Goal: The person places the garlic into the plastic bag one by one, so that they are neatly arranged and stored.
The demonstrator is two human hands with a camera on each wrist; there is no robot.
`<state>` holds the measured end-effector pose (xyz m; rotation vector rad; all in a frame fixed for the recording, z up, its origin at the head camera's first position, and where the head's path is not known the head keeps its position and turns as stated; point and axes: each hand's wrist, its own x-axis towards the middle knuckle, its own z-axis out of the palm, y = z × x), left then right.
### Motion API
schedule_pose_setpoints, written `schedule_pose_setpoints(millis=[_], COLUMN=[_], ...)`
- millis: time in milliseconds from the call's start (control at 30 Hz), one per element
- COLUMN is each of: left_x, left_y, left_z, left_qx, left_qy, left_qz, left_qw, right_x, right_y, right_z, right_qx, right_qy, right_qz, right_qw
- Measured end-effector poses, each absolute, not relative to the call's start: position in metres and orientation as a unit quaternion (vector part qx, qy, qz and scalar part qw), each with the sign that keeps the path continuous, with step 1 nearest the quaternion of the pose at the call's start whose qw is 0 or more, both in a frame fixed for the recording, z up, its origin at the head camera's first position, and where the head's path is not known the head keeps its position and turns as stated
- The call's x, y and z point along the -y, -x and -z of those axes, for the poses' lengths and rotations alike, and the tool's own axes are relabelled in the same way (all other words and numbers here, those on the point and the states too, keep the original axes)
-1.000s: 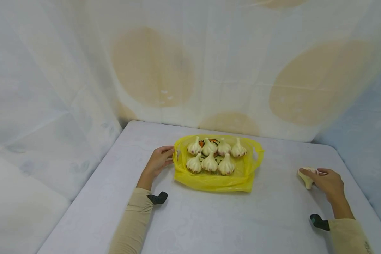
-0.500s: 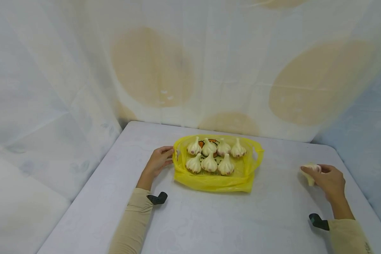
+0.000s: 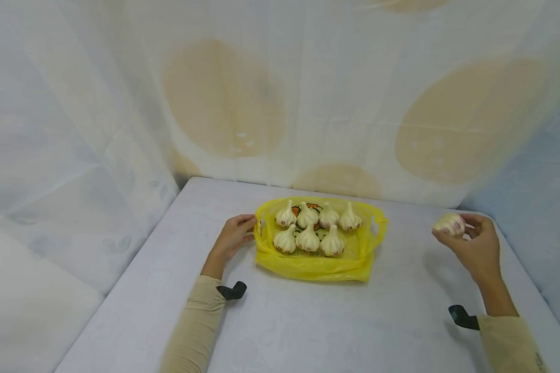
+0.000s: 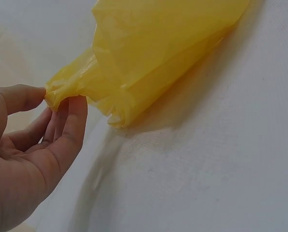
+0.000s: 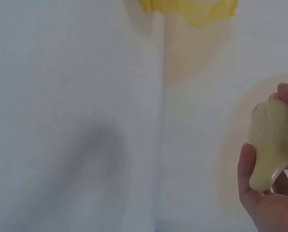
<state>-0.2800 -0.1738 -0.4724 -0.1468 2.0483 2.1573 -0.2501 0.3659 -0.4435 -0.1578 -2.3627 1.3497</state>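
My left hand (image 3: pixel 233 237) pinches the left handle of a yellow plastic bag (image 3: pixel 315 272); the left wrist view shows the thumb and fingertips on the gathered plastic (image 4: pixel 66 87). The bag lies on its side of the table with its top side showing a printed picture. Two rows of white garlic bulbs (image 3: pixel 308 238), several in all, sit on the bag, stems up. At the right, my right hand (image 3: pixel 483 246) grips a single garlic bulb (image 3: pixel 449 225) raised above the table. In the right wrist view its pale stem (image 5: pixel 265 174) points down between thumb and fingers.
The white-covered table (image 3: pixel 308 326) stretches in front of the bag. A curtain with tan circles (image 3: pixel 224 98) hangs behind its far edge, and pale cloth encloses both sides. A black wrist mount (image 3: pixel 232 291) sticks out from each sleeve.
My right hand has lifted its garlic bulb off the table and turned it, so the base shows. The left hand and the bag have stayed put.
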Motion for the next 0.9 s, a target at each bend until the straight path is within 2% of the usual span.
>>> schedule_pose_setpoints(millis=[367,667,900], left_x=[0.178,0.177,0.177], left_y=[0.294,0.294,0.294], left_z=[0.495,0.497,0.496], left_qx=[-0.677,-0.681,-0.683], left_qy=[0.054,0.054,0.053], left_qz=[-0.73,-0.728,-0.726], left_qw=[0.079,0.062,0.059], right_x=[-0.335,-0.31,-0.295], right_y=[0.243,0.243,0.244], right_z=[0.417,0.405,0.401], right_qx=[0.839,0.826,0.743], right_qy=[0.0,-0.039,-0.092], right_qz=[-0.49,-0.519,-0.639], right_qw=[0.237,0.217,0.178])
